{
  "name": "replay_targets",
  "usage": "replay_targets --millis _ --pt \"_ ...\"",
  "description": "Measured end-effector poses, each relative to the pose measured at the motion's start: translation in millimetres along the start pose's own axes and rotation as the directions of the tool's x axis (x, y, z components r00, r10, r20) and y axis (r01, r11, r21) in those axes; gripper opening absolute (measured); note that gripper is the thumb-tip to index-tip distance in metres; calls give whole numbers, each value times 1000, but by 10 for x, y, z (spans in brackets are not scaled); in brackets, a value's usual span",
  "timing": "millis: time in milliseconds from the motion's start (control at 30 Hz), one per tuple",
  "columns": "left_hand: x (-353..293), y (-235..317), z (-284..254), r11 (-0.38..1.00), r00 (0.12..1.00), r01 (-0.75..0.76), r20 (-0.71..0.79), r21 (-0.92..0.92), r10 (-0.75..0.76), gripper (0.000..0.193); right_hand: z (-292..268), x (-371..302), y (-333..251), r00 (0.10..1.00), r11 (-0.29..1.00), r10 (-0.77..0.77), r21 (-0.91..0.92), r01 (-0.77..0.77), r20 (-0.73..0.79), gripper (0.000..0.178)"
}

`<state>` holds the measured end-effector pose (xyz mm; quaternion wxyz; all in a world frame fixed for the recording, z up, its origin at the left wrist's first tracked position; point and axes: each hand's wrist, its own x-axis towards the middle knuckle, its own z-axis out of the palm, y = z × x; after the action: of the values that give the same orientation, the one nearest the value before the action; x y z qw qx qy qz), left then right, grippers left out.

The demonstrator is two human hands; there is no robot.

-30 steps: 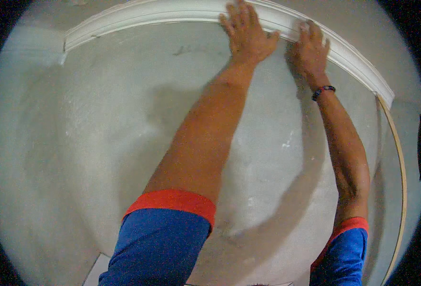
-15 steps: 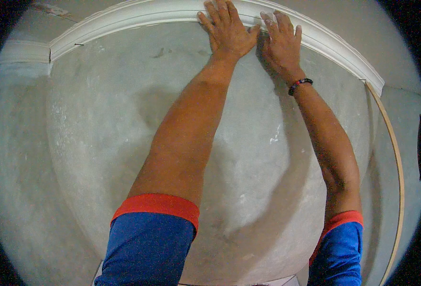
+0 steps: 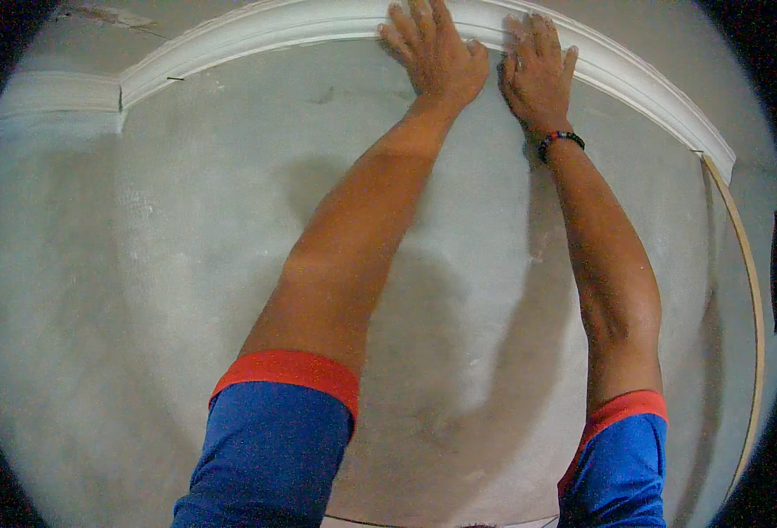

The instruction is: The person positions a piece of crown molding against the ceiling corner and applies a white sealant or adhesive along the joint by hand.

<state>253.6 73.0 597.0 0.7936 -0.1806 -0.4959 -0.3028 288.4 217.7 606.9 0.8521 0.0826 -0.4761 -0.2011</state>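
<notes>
A long white cornice moulding [image 3: 309, 28] runs along the top of a grey plastered wall [image 3: 221, 185], where it meets the ceiling. My left hand [image 3: 441, 57] lies flat on the moulding with its fingers spread, the fingertips at the top of the picture. Just to its right, my right hand [image 3: 538, 75] presses on the moulding too, fingers stretched upward and a dark beaded bracelet at the wrist. Neither hand grips anything. Both arms reach up.
A thin wooden strip [image 3: 749, 273] stands at the right, its top against the moulding's right end. A nail [image 3: 175, 79] sticks out under the moulding at the left. Another stretch of cornice [image 3: 58, 93] continues on the left wall. Above is the ceiling [image 3: 670, 53].
The whole view has shifted, so wall, moulding and wooden strip sit further right. Both hands stay pressed on the moulding; the right hand's fingers reach slightly higher on it.
</notes>
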Motion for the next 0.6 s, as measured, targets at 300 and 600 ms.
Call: replay_targets --millis 300,600 --pt "241 -992 -578 969 996 80 19 233 -87 78 -29 -35 39 999 998 10 -66 -7 38 49" --pt "237 -993 -587 975 994 60 73 215 -77 78 -2 -82 109 994 992 -109 -64 108 -27 50"
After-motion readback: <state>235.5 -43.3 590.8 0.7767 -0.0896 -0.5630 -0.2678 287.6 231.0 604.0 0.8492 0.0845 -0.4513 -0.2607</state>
